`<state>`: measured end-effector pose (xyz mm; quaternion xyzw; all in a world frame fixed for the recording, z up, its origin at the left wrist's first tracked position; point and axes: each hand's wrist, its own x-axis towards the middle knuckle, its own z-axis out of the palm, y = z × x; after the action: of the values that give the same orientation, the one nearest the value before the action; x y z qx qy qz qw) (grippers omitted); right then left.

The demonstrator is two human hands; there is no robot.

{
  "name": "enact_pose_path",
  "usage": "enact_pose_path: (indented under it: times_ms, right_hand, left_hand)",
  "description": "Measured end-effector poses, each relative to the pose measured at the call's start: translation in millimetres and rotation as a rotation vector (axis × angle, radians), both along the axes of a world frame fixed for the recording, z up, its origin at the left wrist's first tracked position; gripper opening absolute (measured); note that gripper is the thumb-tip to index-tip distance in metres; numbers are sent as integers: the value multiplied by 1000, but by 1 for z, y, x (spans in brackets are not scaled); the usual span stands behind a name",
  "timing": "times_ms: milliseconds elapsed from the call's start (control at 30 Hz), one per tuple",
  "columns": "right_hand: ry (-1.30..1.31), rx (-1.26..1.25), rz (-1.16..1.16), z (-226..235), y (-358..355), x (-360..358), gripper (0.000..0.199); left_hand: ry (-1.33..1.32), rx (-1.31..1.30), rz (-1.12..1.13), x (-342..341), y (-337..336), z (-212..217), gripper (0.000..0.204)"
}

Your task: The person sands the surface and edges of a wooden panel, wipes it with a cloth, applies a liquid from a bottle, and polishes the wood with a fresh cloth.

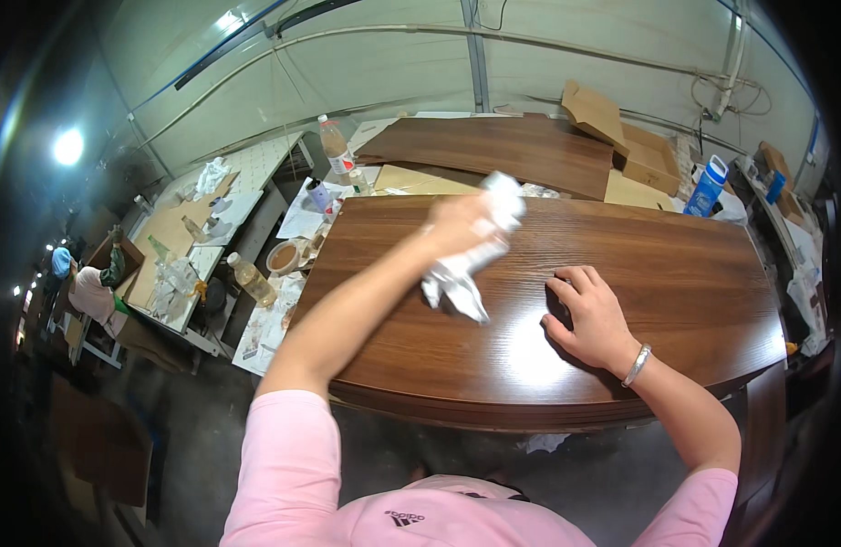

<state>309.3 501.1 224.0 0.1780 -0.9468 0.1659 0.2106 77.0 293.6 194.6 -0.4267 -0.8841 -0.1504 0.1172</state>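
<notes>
Head view: left hand (462,223) fingers clenched on crumpled white rag (466,269) — right hand (592,314) flat, empty, on glossy brown panel (694,273).

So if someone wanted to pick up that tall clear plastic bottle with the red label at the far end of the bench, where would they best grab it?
Probably around the middle of the tall clear plastic bottle with the red label, coming in from the side. It stands upright, and its round, straight body suits a wrap-around hold. The narrow capped neck offers less to grip.
</notes>
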Motion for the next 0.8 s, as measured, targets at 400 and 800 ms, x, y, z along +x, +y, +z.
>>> enact_pose_path:
  times_ms: [400, 800]
  right_hand:
    - [57, 8, 25, -11, 4, 1, 41]
    - [60, 16, 14, -12, 4, 2, 40]
  left_hand:
    - [-17, -145, 148, -21, -33, -7, 39]
    - [148, -17, 137, -45, -30, -7, 43]
